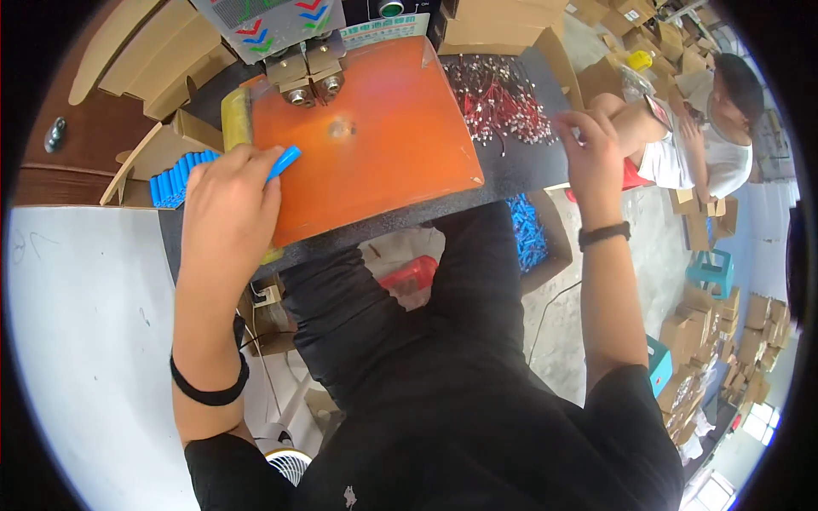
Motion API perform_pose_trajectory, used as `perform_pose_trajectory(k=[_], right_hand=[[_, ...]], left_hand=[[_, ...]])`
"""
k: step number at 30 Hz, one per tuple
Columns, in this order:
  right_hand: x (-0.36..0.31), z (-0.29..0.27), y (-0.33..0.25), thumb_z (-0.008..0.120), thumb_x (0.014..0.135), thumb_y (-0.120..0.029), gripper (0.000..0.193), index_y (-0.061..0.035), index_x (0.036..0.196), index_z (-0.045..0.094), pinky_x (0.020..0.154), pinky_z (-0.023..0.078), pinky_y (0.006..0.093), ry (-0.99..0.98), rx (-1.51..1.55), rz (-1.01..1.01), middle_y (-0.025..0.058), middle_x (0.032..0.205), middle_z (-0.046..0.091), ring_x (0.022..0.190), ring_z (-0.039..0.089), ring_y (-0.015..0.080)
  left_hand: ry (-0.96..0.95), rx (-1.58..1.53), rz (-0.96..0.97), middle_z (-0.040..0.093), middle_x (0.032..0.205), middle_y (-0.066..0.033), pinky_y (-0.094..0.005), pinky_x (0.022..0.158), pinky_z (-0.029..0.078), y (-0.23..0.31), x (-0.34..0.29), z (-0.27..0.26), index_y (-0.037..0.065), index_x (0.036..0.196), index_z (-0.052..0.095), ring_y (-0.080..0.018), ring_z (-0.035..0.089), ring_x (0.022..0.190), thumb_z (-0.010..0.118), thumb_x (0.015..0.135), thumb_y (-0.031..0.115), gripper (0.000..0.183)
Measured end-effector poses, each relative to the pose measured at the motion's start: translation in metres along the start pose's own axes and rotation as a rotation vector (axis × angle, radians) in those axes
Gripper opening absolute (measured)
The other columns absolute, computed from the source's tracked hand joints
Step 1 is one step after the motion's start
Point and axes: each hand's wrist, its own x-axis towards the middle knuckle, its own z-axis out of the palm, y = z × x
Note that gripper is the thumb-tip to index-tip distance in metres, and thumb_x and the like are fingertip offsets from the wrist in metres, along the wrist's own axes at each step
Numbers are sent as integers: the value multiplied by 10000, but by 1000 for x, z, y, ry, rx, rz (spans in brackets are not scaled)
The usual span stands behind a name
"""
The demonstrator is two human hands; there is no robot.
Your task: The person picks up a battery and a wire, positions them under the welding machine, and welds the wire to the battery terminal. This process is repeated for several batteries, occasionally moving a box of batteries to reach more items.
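My left hand (228, 200) is closed around a slim blue cylindrical battery cell (284, 162), whose end sticks out past the thumb and forefinger over the left part of an orange board (388, 140). Beside that hand, a row of similar blue cells (175, 180) lies in an open cardboard tray. My right hand (594, 157) is raised off the table's right edge, its fingers curled together in a pinch; anything between the fingertips is too small to make out. Just left of it lies a heap of red and black wires with white connectors (503, 102).
A machine with two metal electrode heads (313, 85) stands at the board's far edge. Below the table's right side, a box holds many blue cells (527, 234). Another person (711, 128) sits at the right. Cardboard boxes (694, 341) and a teal stool (711, 271) stand there too.
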Motion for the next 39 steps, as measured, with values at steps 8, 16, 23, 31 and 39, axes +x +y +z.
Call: perform_pose_trajectory(k=[8, 16, 23, 31, 39], right_hand=[[-2, -55, -16, 691, 897, -62, 90, -14, 968, 664, 717, 424, 210, 86, 407, 162, -10, 893, 607, 780, 531, 68], [-8, -38, -101, 661, 874, 10, 77, 4, 938, 618, 704, 407, 202, -66, 980, 114, -1, 926, 584, 802, 523, 68], [-11, 4, -123, 654, 818, 70, 137, 8, 930, 606, 768, 430, 270, -122, 1035, -107, 53, 906, 589, 830, 540, 145], [-25, 33, -115, 664, 811, 57, 158, 10, 945, 594, 775, 445, 284, -111, 1098, -257, 89, 919, 579, 846, 546, 173], [-24, 41, -112, 621, 866, 40, 111, 7, 966, 587, 752, 442, 259, -137, 1413, 39, 75, 961, 565, 849, 531, 141]], left_hand=[[144, -889, -346, 698, 915, -112, -300, 763, 534, 30, 14, 39, -15, 1093, 660, -186, 677, 875, 744, 833, 43, 279], [183, -1060, -460, 692, 923, -96, -302, 743, 531, 38, 22, 60, -12, 1128, 663, -171, 643, 815, 732, 846, 62, 299], [259, -1009, -465, 695, 885, -106, -315, 721, 531, 39, 24, 64, -28, 1098, 665, -188, 646, 781, 725, 848, 74, 276], [253, -939, -484, 703, 885, -130, -343, 708, 530, 37, 25, 64, -26, 1079, 660, -226, 656, 769, 732, 839, 101, 281], [278, -934, -453, 705, 884, -134, -347, 705, 528, 37, 25, 66, -25, 1082, 655, -238, 663, 763, 730, 840, 102, 283]])
